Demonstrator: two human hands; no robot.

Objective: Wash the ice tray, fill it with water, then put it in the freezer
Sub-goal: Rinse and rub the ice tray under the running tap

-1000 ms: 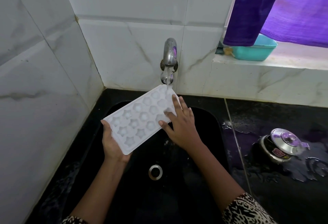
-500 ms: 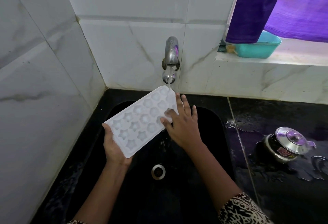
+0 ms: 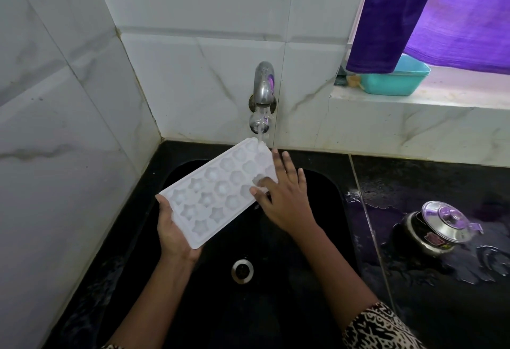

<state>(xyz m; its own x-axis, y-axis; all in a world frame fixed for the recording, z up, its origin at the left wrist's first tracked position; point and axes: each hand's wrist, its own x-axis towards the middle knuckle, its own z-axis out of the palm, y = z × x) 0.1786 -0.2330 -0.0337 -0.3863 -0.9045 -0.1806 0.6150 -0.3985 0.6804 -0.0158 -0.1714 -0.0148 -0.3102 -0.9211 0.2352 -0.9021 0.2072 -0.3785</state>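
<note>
A white ice tray with star and round moulds is held tilted over the black sink. Its far end sits under the steel tap, and water runs from the spout onto that end. My left hand grips the tray's near end from below. My right hand lies on the tray's right side with fingers spread, the fingertips rubbing the moulds near the far end.
The sink drain is below the tray. A steel pot with a lid stands on the wet black counter at the right. A teal tub sits on the marble ledge under a purple curtain. Tiled walls close the left and back.
My right hand has slid a little along the tray's right side near the far end. The tray stays under the running water in my left hand.
</note>
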